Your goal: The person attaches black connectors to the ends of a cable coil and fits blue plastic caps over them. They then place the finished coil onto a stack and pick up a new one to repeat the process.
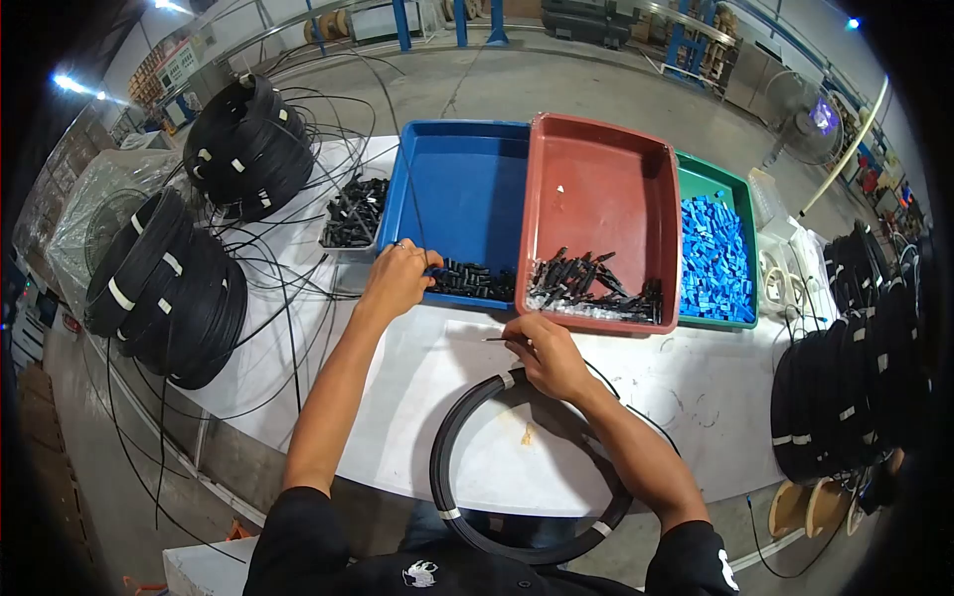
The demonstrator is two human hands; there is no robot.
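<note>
My left hand [401, 276] is at the front left corner of the blue tray [462, 179], its fingers closed beside the small black parts [475, 280]; what they pinch is too small to make out. Just in front of the red tray [601, 189], my right hand [542, 350] pinches a black cable, whose thin tip [494, 340] points left. Below that hand a coil of black cable [447, 447], bound with white bands, lies at the table's near edge. Black slender parts [586, 278] lie in the red tray.
A green tray [718, 179] of blue pieces [714, 263] stands right of the red one. A small bin of black parts [355, 214] is left of the blue tray. Big black cable coils [179, 288] stand at the left, others [845, 377] at the right. Loose cables cross the table's left side.
</note>
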